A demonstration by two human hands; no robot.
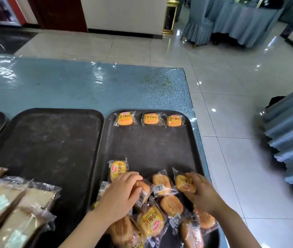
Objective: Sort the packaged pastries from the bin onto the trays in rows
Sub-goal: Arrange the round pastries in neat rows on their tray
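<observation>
Now: brown packs point(8, 208) on middle tray point(52, 140) | three buns point(150, 119) rowed at right tray point(151, 145) far edge | left hand point(122, 196) curls on pile bun point(143, 191) | right hand point(202, 192) pinches yellow bun point(184, 183).

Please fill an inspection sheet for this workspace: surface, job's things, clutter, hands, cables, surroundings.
Surface: blue tablecloth under dark trays.
Job's things: three yellow buns in a row at the right tray's far end; loose bun pile at its near end; middle tray holds brown packets at its near left.
Clutter: nothing seen.
Hands: left hand grips a pile bun; right hand grips another.
Cables: nothing seen.
Surroundings: tiled floor, draped furniture.
</observation>
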